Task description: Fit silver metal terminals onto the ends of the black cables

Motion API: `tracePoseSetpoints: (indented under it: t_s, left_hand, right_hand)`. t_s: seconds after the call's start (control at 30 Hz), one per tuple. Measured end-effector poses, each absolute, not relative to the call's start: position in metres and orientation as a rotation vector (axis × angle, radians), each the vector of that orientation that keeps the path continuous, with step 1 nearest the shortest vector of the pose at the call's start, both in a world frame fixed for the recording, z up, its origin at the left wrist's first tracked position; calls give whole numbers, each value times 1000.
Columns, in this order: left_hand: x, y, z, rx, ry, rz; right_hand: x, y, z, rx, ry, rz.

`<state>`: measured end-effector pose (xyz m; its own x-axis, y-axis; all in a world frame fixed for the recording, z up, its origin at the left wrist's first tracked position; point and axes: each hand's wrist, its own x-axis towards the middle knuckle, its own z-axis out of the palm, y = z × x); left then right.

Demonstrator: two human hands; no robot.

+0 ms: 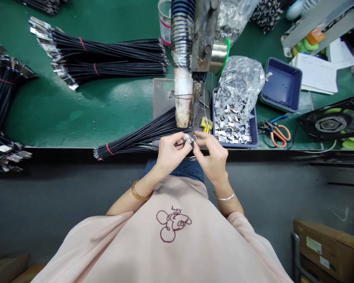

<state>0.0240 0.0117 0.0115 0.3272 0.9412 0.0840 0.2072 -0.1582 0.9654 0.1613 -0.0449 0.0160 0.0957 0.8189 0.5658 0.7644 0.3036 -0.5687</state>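
Note:
At the table's front edge, my left hand (pixel 171 152) is closed in a pinch on a thin black cable. Facing it, my right hand (pixel 212 154) pinches a small metal connector at the cable's end, and the fingertips of both hands nearly meet. The fingers partly hide the join. A bundle of black cables (pixel 135 133), tied with a red band, lies left of my hands and reaches behind them. Just above my fingers hang a wrapped hose nozzle (pixel 183 98) and the metal arm of a soldering fixture (pixel 205 37). A yellow sponge (pixel 205 122) sits close by.
To the right stands a blue tray (pixel 254 135) of metal connector shells (pixel 231 125) with a plastic bag (pixel 240 80). Beyond are orange-handled pliers (pixel 279 135), another blue tray (pixel 283 80) and a black fan (pixel 332 122). Tied cable bundles (pixel 112 57) lie back left; a solder spool (pixel 220 57) stands behind.

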Motion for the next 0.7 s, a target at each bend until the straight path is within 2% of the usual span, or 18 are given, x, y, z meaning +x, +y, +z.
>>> tracePoseSetpoints:
  t_s: [0.7]
  left_hand:
    - [22,14,8,1650,1003,929]
  right_hand:
    - [160,-44,15,-1484,-1563,132]
